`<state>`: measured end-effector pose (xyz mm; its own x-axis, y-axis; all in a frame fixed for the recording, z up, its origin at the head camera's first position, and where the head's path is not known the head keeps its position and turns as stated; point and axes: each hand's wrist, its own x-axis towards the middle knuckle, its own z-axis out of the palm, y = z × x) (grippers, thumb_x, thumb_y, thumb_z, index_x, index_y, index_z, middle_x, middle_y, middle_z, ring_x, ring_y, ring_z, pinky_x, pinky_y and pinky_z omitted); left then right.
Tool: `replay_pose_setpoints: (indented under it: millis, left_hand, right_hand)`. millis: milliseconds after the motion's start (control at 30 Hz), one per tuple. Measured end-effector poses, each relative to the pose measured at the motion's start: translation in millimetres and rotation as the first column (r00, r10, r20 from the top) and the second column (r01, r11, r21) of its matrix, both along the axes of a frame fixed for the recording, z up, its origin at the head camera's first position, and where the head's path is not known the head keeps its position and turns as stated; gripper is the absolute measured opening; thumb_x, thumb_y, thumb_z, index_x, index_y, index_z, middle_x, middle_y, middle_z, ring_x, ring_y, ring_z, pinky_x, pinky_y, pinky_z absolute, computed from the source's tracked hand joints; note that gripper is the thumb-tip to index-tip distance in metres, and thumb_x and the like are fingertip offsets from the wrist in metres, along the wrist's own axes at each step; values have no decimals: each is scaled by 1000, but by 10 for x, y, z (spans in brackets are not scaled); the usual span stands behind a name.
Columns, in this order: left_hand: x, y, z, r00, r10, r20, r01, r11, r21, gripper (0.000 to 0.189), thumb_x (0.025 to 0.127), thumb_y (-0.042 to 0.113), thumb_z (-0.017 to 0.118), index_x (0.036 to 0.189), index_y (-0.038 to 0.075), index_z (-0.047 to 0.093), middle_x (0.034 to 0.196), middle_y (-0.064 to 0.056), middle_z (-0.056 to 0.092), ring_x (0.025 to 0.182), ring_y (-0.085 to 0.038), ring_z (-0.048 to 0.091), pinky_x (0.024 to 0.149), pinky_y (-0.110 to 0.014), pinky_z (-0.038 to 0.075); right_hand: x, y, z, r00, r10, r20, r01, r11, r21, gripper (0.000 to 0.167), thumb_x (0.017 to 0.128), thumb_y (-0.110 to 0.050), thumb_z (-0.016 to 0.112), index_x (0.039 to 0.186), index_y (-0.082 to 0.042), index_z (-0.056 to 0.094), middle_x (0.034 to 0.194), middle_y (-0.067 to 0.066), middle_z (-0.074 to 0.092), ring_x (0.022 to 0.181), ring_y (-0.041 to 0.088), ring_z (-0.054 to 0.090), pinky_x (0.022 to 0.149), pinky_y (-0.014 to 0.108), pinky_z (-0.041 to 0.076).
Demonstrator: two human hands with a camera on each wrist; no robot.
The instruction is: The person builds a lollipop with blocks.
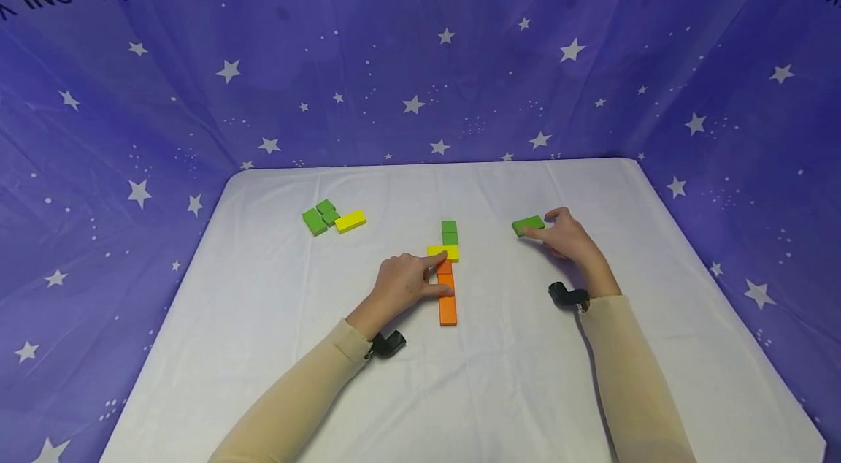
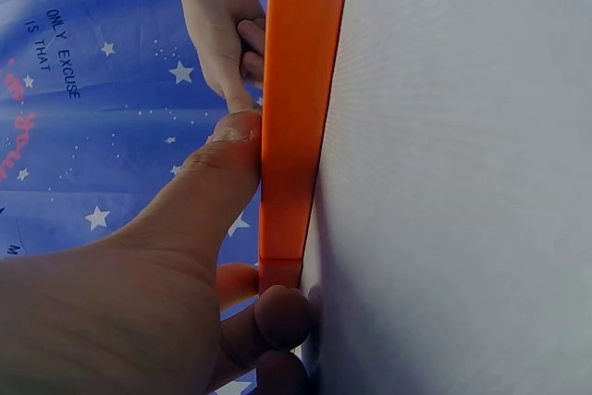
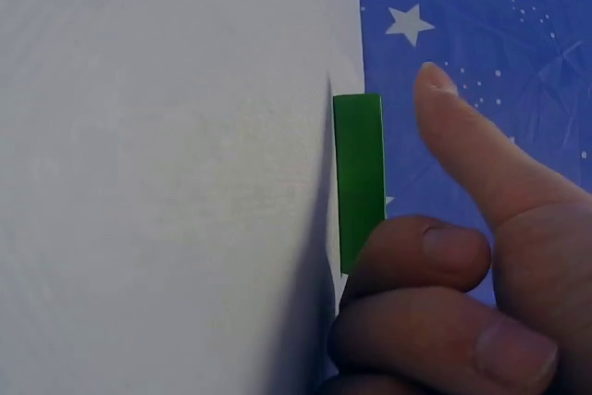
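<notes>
Row of blocks (image 1: pixel 448 306) runs down the middle of the white table (image 1: pixel 506 361) in the head view, a yellow block (image 1: pixel 444 249) lying crosswise between green and orange ones. The left hand (image 1: pixel 399 282) touches the row, thumb and forefinger spread apart; the right hand (image 1: pixel 568 236) is at a separate green block (image 1: pixel 528 222).

In the left wrist view, the thumb rests against the long orange block (image 2: pixel 301 108).

In the right wrist view, thumb and loosely bent fingers (image 3: pixel 416 256) are apart, one finger hiding the green block's lower end; whether it touches cannot be told.
</notes>
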<state>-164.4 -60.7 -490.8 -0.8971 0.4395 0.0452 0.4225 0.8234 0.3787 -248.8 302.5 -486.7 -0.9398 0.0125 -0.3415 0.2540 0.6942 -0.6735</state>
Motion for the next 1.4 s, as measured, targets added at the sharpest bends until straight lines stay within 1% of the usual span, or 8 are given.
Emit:
replay_pose_setpoints:
  millis: [167,500,867,1000,1067,1167,1267,1400]
  left_hand:
    - [2,0,1,1000,-4,-1,4,1000,5,76,80,66,84,145,29,67,59,9,34,53,-11,30,54,-27,21]
    - [-6,4,-10,1000,-1,-3,1,1000,-12,77,80,68,83,145,30,67,59,10,37,52,-10,31,53,-27,22]
    - [-8,4,-6,1000,2,2,-2,1000,-3,78,80,68,83,146,31,66,59,10,35,52,-10,30,54,-27,21]
    - [-7,4,5,1000,2,9,-2,1000,-5,78,80,68,83,146,30,66,59,9,34,52,-10,30,54,-27,21]
    - [-7,5,10,1000,2,11,-2,1000,-9,78,80,68,82,147,31,66,59,9,34,52,-10,30,54,-27,21]
    - [-5,6,16,1000,3,10,-3,1000,-13,78,80,68,82,146,31,66,59,9,34,53,-10,30,54,-27,21]
    - [-3,6,17,1000,5,10,-5,1000,-11,77,80,68,83,146,31,66,59,9,35,53,-11,31,54,-27,22]
    - [0,7,11,1000,7,12,-7,1000,-6,77,80,68,83,146,30,66,59,10,38,53,-10,32,55,-27,22]
  right_hand:
    - [14,-27,-13,1000,13,4,-13,999,48,110,86,-61,81,155,8,31,126,27,57,84,23,64,67,29,53]
    - [32,-104,-7,1000,21,-18,-20,996,92,102,90,-55,79,153,11,33,122,27,58,81,21,62,65,27,51]
    - [9,-95,-29,999,7,-50,-4,999,53,92,93,-42,77,159,5,34,146,33,50,95,27,64,70,25,54]
    - [-1,-104,-20,996,0,-86,2,999,32,88,93,-37,76,162,0,36,150,34,47,90,24,64,68,25,55]
    - [-11,-103,-20,994,2,-112,0,1000,14,86,93,-35,76,162,-2,37,141,32,55,81,20,64,65,26,54]
    - [-29,-101,-22,989,14,-145,-17,1000,-21,84,93,-31,75,163,-5,38,103,20,69,64,14,58,57,26,50]
    - [-41,-104,-22,986,32,-162,-43,997,-67,81,94,-28,74,164,-9,37,66,2,61,51,10,48,51,27,45]
    - [-33,-124,-1,985,59,-162,-81,988,-130,80,96,-25,74,165,-11,36,56,-10,50,47,8,41,49,27,42]
